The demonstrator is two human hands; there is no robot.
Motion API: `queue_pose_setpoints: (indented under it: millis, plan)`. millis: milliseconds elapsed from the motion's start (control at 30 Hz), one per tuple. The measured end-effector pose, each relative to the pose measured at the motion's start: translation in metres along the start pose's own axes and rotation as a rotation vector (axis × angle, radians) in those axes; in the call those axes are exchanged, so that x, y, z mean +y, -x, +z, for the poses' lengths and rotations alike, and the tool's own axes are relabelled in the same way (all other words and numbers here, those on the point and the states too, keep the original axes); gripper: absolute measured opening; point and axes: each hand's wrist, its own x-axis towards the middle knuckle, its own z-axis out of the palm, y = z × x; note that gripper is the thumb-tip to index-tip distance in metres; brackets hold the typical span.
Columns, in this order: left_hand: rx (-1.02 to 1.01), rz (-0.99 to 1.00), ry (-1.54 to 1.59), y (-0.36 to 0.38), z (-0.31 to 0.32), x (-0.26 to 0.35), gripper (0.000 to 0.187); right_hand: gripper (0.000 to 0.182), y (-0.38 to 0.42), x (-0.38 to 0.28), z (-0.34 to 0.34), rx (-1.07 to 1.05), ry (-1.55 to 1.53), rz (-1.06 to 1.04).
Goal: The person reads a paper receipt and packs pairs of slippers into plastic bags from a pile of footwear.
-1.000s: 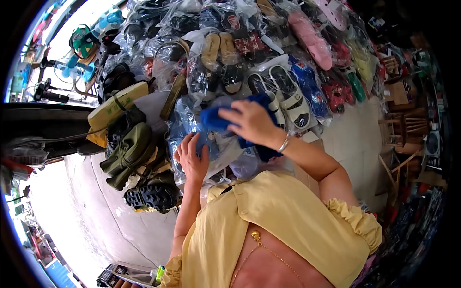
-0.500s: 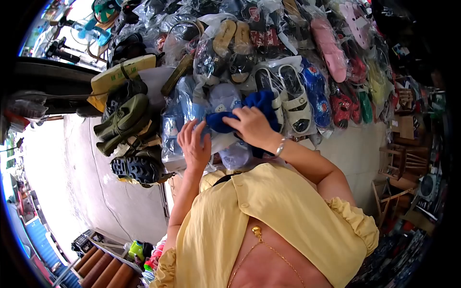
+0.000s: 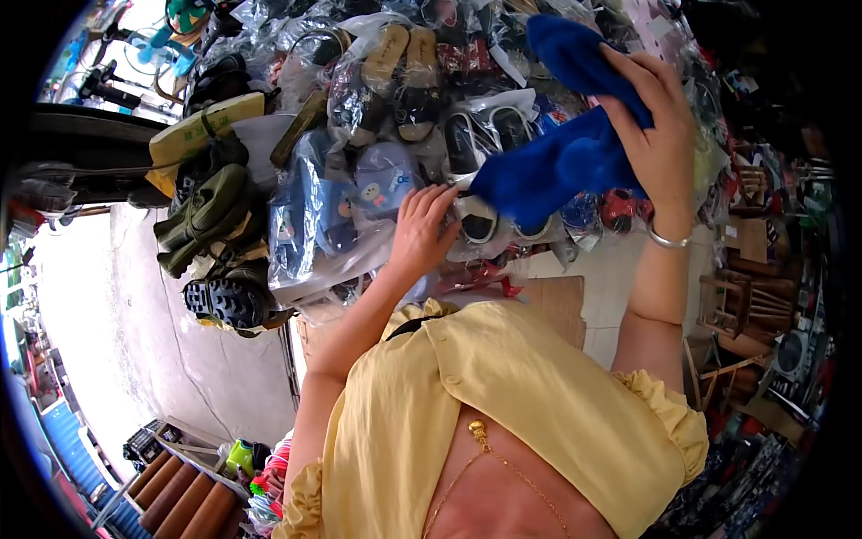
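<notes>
My right hand (image 3: 654, 126) is up at the right, its fingers closed round a blue cloth (image 3: 575, 162) that hangs in folds over the bagged shoes. The cloth's lower left end is near my left hand (image 3: 426, 225), whose fingers are slightly apart over the pile, beside the cream-strapped sandals (image 3: 478, 220). Whether my left fingertips touch the cloth or a bag is hard to tell. Just above my left hand sit lavender slippers (image 3: 384, 180), with blue slippers (image 3: 310, 193) in clear plastic to their left.
Olive shoes (image 3: 205, 216) and a black-soled shoe (image 3: 224, 301) are stacked at the pile's left edge. Tan-and-black sandals (image 3: 417, 85) lie at the top. Wooden stools (image 3: 732, 301) stand at the right. Brown rolls (image 3: 184, 499) lie at the lower left.
My right hand has lifted the blue cloth up and to the right, off the slippers. My left hand has moved right and a little upward. The view has shifted slightly.
</notes>
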Motion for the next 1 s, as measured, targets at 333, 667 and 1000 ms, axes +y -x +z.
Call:
queue_pose_setpoints:
  millis: [333,667,1000]
  plan:
    - [-0.108,-0.094,-0.022,0.013,0.074,0.022,0.083,0.032,0.118,0.017,0.185,-0.703,-0.11,-0.16]
    - [-0.105,-0.075,-0.004,0.017,0.071,0.019,0.081,0.027,0.103,0.07,0.159,-0.727,-0.066,-0.006]
    - [-0.066,-0.053,0.035,0.018,0.07,0.016,0.079,0.033,0.088,0.073,0.158,-0.473,-0.117,0.07]
